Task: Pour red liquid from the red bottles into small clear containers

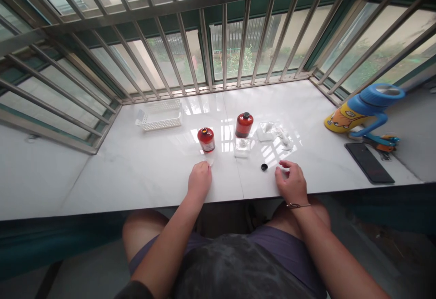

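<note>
Resting on a white marble sill, the left hand (199,180) curls loosely by a small clear object below an uncapped amber bottle (206,139). The right hand (290,182) pinches something small and white, a black cap (264,167) just beside it; a second bottle (244,125) stands capped on a clear box (242,147).

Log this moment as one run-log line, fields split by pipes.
left hand on counter by open amber bottle | right hand resting near black cap | capped amber bottle behind, untouched
</note>
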{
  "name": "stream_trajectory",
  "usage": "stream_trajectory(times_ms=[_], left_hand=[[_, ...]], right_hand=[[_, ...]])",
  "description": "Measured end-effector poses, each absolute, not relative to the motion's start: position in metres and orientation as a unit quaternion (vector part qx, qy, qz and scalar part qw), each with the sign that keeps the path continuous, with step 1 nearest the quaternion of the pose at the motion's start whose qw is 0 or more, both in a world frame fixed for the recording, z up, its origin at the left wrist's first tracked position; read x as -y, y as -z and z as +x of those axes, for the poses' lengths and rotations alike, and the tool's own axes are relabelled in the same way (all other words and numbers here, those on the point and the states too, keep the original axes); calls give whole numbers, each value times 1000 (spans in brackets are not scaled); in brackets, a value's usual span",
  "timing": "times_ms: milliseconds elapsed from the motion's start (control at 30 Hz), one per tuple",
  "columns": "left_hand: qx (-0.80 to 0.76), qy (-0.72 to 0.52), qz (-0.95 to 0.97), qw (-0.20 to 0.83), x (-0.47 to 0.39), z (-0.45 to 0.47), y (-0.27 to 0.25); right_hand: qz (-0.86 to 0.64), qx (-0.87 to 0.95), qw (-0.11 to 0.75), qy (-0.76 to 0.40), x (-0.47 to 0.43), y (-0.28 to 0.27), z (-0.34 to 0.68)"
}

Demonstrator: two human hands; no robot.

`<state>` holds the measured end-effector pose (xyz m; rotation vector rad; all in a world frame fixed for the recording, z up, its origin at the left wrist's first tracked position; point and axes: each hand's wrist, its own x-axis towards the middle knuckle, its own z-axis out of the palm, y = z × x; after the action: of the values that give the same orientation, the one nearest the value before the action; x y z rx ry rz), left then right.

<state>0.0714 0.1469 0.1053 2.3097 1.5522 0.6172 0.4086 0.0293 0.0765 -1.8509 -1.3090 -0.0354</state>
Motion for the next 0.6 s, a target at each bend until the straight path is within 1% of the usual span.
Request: stream_trajectory(times_ms=[267,600], left_hand=[[-477,-221,833,175,-143,123,-99],[-386,-195,875,218,-145,179,-100]], right_hand=[[-740,526,419,3,-29,-72,411],[-739,527,421,-9,-29,-74,411]])
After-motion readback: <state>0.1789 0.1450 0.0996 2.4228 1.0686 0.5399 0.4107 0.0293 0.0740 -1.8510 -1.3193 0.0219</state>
